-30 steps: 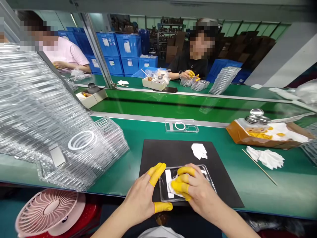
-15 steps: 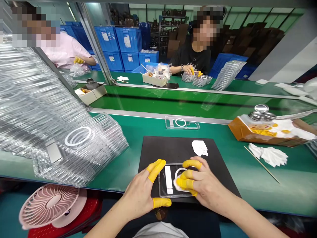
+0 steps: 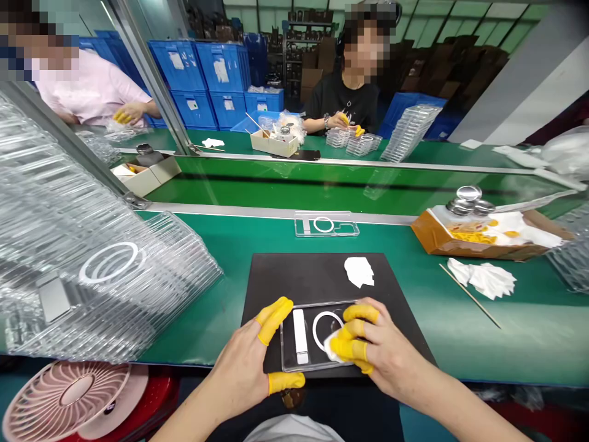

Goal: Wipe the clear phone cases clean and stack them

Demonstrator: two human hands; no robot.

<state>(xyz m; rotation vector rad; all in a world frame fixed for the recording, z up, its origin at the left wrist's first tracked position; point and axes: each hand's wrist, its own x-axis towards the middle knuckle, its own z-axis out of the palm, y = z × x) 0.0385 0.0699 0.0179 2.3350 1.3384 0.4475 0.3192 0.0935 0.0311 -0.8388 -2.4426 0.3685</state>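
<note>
A clear phone case (image 3: 317,366) with a white ring and a white bar lies on a black mat (image 3: 304,270) in front of me. My left hand (image 3: 251,356), in yellow finger cots, rests at the case's left edge, thumb and fingers spread apart. Bunched yellow-cotted fingers of my right hand (image 3: 372,344) press a small white cloth (image 3: 332,347) onto the case, just right of and below the ring's middle. The right end of the case is hidden under that hand. On the mat's far part lies a crumpled white wipe (image 3: 359,272).
Another clear case (image 3: 326,225) lies beyond the mat. Tall stacks of clear cases (image 3: 138,294) crowd the left. To the right are a cardboard box (image 3: 442,236) with metal-topped bottles, a wooden stick (image 3: 469,296) and white wipes (image 3: 483,277). Two co-workers sit across the bench.
My right hand has slid the cloth rightward and down across the case, so more of the white ring shows. The whole view has shifted, moving the scene leftward. My left hand stays at the case's edge.
</note>
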